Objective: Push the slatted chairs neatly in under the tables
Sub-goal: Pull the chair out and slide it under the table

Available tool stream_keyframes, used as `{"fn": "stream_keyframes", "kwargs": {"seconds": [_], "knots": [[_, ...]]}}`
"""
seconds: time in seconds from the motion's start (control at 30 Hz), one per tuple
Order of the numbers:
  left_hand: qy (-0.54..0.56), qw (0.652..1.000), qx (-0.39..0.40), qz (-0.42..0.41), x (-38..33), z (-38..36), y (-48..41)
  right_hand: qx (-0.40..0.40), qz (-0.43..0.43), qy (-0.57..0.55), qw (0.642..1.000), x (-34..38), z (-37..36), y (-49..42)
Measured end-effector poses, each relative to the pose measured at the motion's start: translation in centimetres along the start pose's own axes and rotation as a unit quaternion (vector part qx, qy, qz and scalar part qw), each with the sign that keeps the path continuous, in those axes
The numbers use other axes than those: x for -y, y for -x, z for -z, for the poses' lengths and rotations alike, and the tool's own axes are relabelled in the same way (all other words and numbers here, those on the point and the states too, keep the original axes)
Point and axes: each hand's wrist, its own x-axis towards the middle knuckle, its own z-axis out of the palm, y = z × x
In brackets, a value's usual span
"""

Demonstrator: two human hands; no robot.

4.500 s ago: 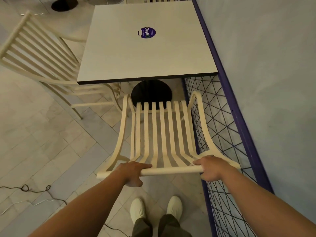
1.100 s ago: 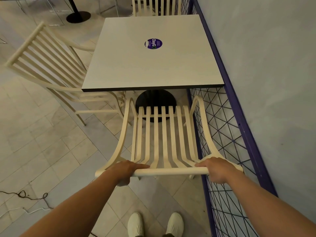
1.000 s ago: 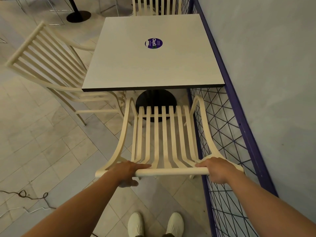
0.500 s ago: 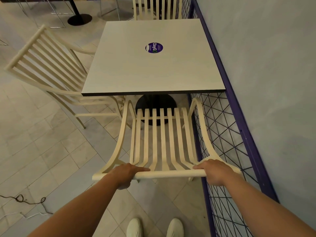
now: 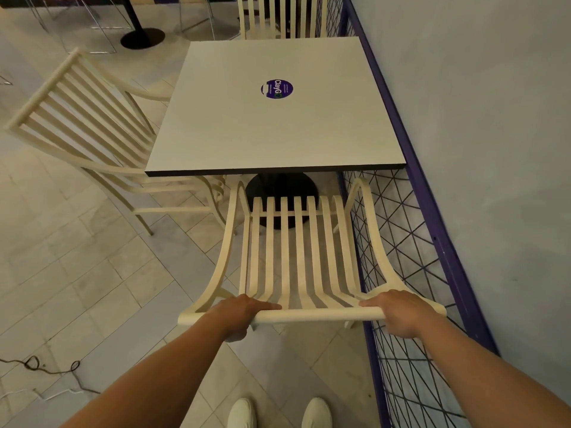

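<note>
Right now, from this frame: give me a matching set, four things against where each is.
1 sticker
2 cable
3 left hand
4 fence

a on the floor
b on the table
c gripping the chair top rail
d along the wall

Pairs: 1-b, 2-a, 3-c, 4-d.

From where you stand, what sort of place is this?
Likely a café or food-court seating area: a square table with a round branded sticker, a slatted near chair and left chair drawn up to it, and another pedestal base beyond.
</note>
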Motion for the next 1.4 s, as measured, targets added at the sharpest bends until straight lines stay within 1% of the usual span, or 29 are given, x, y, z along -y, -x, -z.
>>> {"fn": "stream_keyframes", "kwargs": {"seconds": [0.3,0.8,1.13,1.4], "knots": [[0.007,1.0,-0.006,0.011,-0.5,0.9,-1.3,-0.002,0.02,-0.003,1.0,-0.9,1.5,-0.7],[-0.005,1.0,-0.004,-0.013,-2.2,0.5,-0.6,0.005,0.012,-0.002,1.0,-1.2,0.5,1.3],[-0.006,1.0,0.003,-0.007,-2.2,0.2,-0.6,0.006,0.0,-0.007,1.0,-1.4,0.4,1.3],[-0.002,1.0,0.004,0.004,-2.0,0.6,-1.0,0.002,0.01,-0.002,1.0,-1.6,0.7,0.7]]}}
